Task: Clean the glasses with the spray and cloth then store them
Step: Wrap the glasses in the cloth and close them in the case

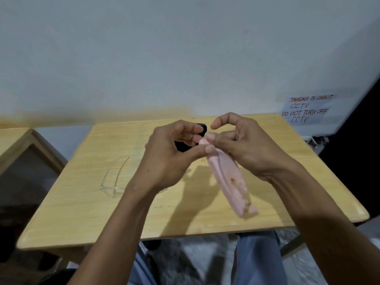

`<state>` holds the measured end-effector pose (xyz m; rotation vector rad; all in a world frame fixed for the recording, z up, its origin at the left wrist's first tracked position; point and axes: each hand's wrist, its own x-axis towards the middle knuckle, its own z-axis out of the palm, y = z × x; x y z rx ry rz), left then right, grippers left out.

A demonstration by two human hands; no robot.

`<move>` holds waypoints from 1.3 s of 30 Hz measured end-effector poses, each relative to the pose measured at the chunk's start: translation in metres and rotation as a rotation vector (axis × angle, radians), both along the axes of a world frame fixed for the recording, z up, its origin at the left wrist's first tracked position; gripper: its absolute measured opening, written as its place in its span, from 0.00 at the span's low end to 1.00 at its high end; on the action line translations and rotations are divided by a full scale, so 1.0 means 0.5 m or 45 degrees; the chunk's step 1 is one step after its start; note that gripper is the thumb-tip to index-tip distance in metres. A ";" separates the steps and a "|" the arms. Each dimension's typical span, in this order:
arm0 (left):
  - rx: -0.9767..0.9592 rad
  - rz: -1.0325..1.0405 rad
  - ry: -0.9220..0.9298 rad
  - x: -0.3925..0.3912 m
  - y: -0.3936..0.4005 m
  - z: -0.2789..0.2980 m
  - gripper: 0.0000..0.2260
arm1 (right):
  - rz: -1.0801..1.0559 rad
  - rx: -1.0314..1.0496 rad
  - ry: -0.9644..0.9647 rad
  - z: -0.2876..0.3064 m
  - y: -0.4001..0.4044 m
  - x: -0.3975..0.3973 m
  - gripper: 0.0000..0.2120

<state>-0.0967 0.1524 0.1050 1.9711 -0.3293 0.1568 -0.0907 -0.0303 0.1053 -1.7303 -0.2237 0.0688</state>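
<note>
Both hands pinch the top of the pink cloth (228, 179): left hand (170, 153) with thumb and fingers, right hand (240, 142) beside it. The cloth hangs toward 5 o'clock above the table (82, 212). The clear glasses (115, 177) lie at 9 o'clock, untouched. Spread the cloth flat, clean side out, before wiping; its stained end could smear lenses.

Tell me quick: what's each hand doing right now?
Left hand: pinching the top of the pink cloth.
Right hand: also pinching the cloth's top.
</note>
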 end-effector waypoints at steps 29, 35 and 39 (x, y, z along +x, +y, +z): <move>0.213 0.221 -0.026 0.029 0.081 -0.015 0.08 | 0.043 -0.486 -0.082 -0.028 -0.113 0.003 0.03; 0.217 0.181 -0.010 0.058 0.058 -0.019 0.10 | -0.005 -0.503 -0.108 -0.039 -0.086 0.047 0.05; 0.183 0.292 -0.056 0.082 0.060 -0.008 0.11 | -0.125 -0.390 -0.163 -0.034 -0.075 0.067 0.05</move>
